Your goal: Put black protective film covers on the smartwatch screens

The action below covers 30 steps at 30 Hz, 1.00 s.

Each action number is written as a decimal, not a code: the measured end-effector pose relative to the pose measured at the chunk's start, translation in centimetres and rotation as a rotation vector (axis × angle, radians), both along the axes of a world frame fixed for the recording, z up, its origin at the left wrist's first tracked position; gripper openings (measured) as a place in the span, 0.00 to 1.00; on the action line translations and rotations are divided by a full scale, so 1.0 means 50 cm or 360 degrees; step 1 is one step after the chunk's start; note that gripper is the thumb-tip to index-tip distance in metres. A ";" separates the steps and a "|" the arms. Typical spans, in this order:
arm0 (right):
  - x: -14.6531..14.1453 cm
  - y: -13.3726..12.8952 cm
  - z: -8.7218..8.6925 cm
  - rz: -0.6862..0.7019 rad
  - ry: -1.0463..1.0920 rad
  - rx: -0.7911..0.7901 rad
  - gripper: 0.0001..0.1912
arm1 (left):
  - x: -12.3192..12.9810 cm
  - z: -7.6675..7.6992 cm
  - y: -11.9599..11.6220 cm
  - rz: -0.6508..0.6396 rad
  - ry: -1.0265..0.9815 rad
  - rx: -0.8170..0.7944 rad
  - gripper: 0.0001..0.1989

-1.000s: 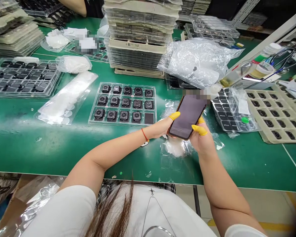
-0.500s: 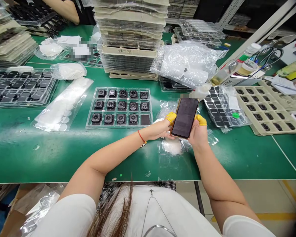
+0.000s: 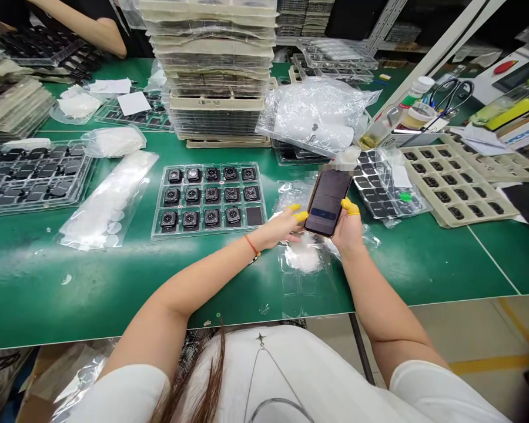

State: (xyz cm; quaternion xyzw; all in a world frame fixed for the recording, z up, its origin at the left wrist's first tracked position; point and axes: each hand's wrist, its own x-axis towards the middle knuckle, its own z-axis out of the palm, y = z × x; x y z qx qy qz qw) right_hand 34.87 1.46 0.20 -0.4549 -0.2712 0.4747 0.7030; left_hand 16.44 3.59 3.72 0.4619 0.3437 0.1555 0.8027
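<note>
Phone [image 3: 328,201] held tilted above the counter [image 3: 92,291], near clear plastic packaging [image 3: 303,259]. The right hand's [image 3: 348,231] fingers clamp its right side; the left hand's [image 3: 281,228] lie at its lower left edge, their grip impossible to tell. Should the right fingers slacken, or their yellow finger cap [image 3: 351,208] slip, the phone could drop. It appears as a slim, dark slab, brownish at the rim, its dim screen crossed low down by a bluish band.

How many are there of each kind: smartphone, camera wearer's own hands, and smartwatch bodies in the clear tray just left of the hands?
Smartphone: 1
Own left hand and right hand: 2
Smartwatch bodies in the clear tray: 14
Total: 17
</note>
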 end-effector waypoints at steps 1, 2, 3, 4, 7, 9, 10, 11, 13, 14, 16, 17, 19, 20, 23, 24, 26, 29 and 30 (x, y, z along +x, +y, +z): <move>-0.005 -0.002 0.000 0.0005 -0.0033 0.0043 0.16 | 0.025 -0.009 -0.001 -0.0053 -0.0055 0.0019 0.28; -0.009 -0.004 0.001 0.0005 -0.0071 0.0085 0.16 | 0.046 -0.015 -0.001 -0.0080 -0.0108 0.0043 0.27; -0.012 -0.006 0.001 -0.0001 -0.0106 0.0116 0.16 | 0.062 -0.020 -0.001 -0.0085 -0.0139 0.0075 0.26; -0.014 -0.009 0.002 -0.0010 -0.0135 0.0133 0.16 | 0.072 -0.024 -0.001 -0.0073 -0.0160 0.0101 0.24; -0.016 -0.015 0.006 -0.0043 -0.0179 0.0131 0.16 | 0.082 -0.028 0.000 -0.0033 -0.0144 0.0123 0.22; -0.016 -0.019 0.009 -0.0062 -0.0186 0.0136 0.16 | 0.080 -0.029 -0.002 -0.0024 -0.0152 0.0112 0.20; -0.016 -0.020 0.011 -0.0065 -0.0176 0.0145 0.16 | 0.078 -0.029 -0.003 -0.0025 -0.0178 0.0115 0.20; -0.017 -0.021 0.013 -0.0057 -0.0154 0.0153 0.16 | 0.077 -0.028 -0.004 -0.0023 -0.0208 0.0122 0.21; -0.018 -0.023 0.017 -0.0013 -0.0081 0.0152 0.16 | 0.072 -0.025 -0.008 -0.0027 -0.0266 0.0138 0.22; -0.020 -0.023 0.019 0.0030 -0.0037 0.0136 0.16 | 0.069 -0.023 -0.009 -0.0032 -0.0279 0.0138 0.23; -0.023 -0.023 0.021 0.0128 0.0029 0.0090 0.16 | 0.058 -0.016 -0.011 -0.0060 -0.0254 0.0103 0.25; -0.024 -0.022 0.022 0.0164 0.0047 0.0073 0.17 | 0.050 -0.012 -0.011 -0.0072 -0.0222 0.0076 0.26; -0.027 -0.023 0.021 0.0197 0.0071 0.0051 0.18 | 0.030 -0.002 -0.008 -0.0054 -0.0144 0.0045 0.32; -0.028 -0.023 0.021 0.0192 0.0081 0.0041 0.18 | 0.018 0.003 -0.004 -0.0010 -0.0110 0.0049 0.34; -0.030 -0.027 0.021 0.0169 0.0100 0.0003 0.17 | -0.020 0.019 0.015 0.0202 -0.0034 0.0133 0.37; -0.031 -0.029 0.021 0.0166 0.0101 -0.0007 0.17 | -0.033 0.025 0.024 0.0260 0.0010 0.0173 0.35; -0.032 -0.032 0.023 0.0176 0.0096 -0.0017 0.18 | -0.055 0.037 0.045 0.0359 0.0136 0.0304 0.34; -0.033 -0.035 0.028 0.0199 0.0089 -0.0038 0.18 | -0.085 0.055 0.078 0.0532 0.0266 0.0559 0.33; -0.033 -0.036 0.029 0.0199 0.0085 -0.0047 0.18 | -0.095 0.061 0.088 0.0609 0.0267 0.0622 0.34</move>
